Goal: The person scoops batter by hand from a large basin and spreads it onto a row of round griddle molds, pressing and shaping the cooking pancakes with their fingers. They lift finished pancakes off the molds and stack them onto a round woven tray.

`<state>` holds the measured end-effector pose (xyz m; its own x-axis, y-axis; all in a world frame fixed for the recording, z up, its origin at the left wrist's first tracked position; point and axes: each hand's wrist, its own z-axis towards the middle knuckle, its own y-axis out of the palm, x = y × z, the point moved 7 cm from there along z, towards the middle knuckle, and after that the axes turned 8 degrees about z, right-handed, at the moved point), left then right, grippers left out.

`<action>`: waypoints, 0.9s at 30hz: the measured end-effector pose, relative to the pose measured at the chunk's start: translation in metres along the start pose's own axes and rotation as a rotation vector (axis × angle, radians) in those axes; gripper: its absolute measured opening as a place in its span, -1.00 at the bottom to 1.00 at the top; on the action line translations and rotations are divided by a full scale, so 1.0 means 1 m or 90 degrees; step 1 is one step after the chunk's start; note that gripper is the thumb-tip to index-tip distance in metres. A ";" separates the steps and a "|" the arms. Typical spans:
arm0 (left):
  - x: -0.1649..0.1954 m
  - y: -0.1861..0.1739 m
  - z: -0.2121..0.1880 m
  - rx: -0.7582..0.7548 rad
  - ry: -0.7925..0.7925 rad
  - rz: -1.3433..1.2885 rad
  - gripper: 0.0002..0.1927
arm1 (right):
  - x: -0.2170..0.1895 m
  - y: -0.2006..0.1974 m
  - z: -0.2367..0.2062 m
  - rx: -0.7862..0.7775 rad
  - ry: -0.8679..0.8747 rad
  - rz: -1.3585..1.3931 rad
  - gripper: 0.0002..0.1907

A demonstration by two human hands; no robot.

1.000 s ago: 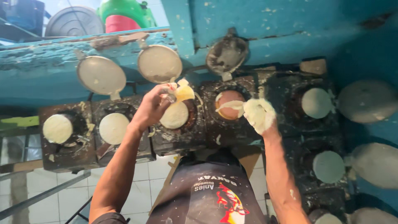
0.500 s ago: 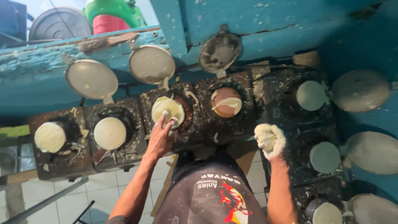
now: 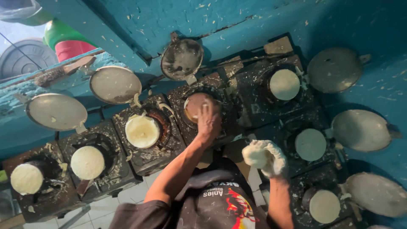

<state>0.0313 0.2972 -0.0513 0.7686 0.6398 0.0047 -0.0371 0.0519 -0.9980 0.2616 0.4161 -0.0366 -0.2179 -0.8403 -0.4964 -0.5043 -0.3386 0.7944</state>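
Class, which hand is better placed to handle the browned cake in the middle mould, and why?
Left. The left hand lies on the browned cake in the middle mould. The right hand, coated in pale batter, hangs back near the apron, apart from it.

Brown flat cake (image 3: 196, 106) in round pan (image 3: 186, 94) (left hand (image 3: 208, 122) atop)

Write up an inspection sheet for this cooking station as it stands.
Surface: dark, batter-crusted row of burner moulds against a blue wall.
Job's things: browned cake under the left hand; pale dough lump in the batter-coated right hand.
Clutter: round lids propped open; batter scraps.
Hands: left presses into a mould; right curled round the dough.
Cables: nothing seen.
Surroundings: green and red container, tiled floor.
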 end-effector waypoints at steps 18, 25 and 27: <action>-0.217 0.027 0.019 -0.022 -0.428 -0.632 -0.54 | -0.009 -0.025 0.027 0.060 -0.005 -0.058 -0.80; -0.244 0.027 0.015 -0.191 -0.173 -0.285 -0.54 | 0.012 0.014 0.023 0.011 0.070 -0.113 -0.66; -0.242 0.052 -0.008 -0.271 -0.496 -0.676 -0.60 | 0.016 0.029 0.020 -0.006 0.057 -0.139 -0.67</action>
<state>-0.1521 0.1390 -0.1044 -0.2517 0.7073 0.6605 0.6397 0.6338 -0.4349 0.2271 0.4014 -0.0286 -0.0294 -0.7811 -0.6237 -0.5228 -0.5198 0.6757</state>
